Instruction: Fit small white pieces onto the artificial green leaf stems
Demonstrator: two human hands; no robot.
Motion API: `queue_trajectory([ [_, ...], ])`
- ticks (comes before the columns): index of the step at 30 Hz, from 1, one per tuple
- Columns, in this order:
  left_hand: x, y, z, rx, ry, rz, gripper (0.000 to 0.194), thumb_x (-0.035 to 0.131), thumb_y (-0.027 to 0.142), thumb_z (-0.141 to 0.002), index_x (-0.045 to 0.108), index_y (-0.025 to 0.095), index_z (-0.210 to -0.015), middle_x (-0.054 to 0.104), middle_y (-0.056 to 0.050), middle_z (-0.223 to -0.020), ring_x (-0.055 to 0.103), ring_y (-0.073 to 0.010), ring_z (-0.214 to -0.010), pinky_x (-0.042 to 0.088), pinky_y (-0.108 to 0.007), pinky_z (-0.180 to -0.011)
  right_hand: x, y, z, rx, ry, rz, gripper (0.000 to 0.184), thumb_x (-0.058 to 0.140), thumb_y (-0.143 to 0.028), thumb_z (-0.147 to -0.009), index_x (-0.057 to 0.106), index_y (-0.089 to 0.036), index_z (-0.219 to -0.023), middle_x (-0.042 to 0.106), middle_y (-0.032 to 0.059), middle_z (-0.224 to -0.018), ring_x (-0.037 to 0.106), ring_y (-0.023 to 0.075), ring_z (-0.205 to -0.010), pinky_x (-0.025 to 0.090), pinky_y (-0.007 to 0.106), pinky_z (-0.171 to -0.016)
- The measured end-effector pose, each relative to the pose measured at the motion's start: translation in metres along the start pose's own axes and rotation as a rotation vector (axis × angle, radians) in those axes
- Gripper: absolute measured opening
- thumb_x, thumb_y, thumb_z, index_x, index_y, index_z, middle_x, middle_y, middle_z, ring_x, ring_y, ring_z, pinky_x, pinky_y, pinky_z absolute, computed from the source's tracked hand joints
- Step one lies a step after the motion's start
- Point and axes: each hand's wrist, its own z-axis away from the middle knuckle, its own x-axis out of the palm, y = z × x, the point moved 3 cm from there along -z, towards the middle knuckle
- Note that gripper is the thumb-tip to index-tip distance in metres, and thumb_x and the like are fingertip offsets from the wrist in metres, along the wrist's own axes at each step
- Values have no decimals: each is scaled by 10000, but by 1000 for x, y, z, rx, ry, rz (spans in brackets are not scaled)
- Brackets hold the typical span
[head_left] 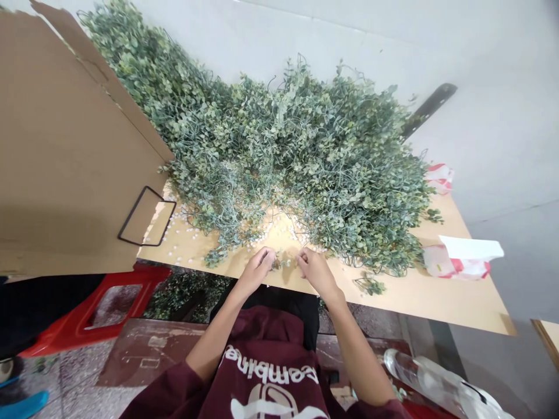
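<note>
Head view: the left hand [257, 270] and the right hand [317, 272] sit close together at the near edge of the table, each half closed with the fingers curled inward. Their fingertips [271, 255] bend toward a small green leafy sprig [285, 263] between them; whether either hand has hold of it is too small to tell. The sprig lies over a light wooden tabletop [419, 297] strewn with small white pellets [183, 240]. Just beyond, a large heap of artificial grey-green foliage with small round leaves and wiry stems [279, 151] spreads across the table, and a loose green sprig [369, 284] lies to the right. A tall brown cardboard sheet [70, 134] stands at the left, with a black rectangular wire frame [146, 216] against it. A crumpled white-and-red plastic bag [458, 259] lies at the right. Below, a maroon sweatshirt with white lettering [266, 361] covers the person's chest.
</note>
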Motion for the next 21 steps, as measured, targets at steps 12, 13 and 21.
queue_trajectory([
  [12,-5,-4,3,1,-66,30,390,443,535,-921,527,159,-866,402,43,-637,323,-81,-518,269,-213,-485,15,-4,0,-27,-142,-653,240,654,-424,-839,600,-190,-851,702,34,-705,672,169,-623,538,283,-633],
  [13,-5,-5,3,1,-78,52,389,442,533,-924,526,157,-871,396,45,-639,310,-76,-511,257,-212,-479,18,-4,-1,-41,-126,-690,229,660,-414,-837,601,-195,-871,702,28,-702,672,170,-620,543,293,-647],
  [21,-9,-7,4,29,-136,166,365,466,503,-926,513,147,-856,347,57,-621,249,-63,-492,195,-214,-476,38,-5,-11,-100,-43,-647,235,656,-417,-840,677,-195,-916,721,51,-794,687,206,-741,567,329,-739],
])
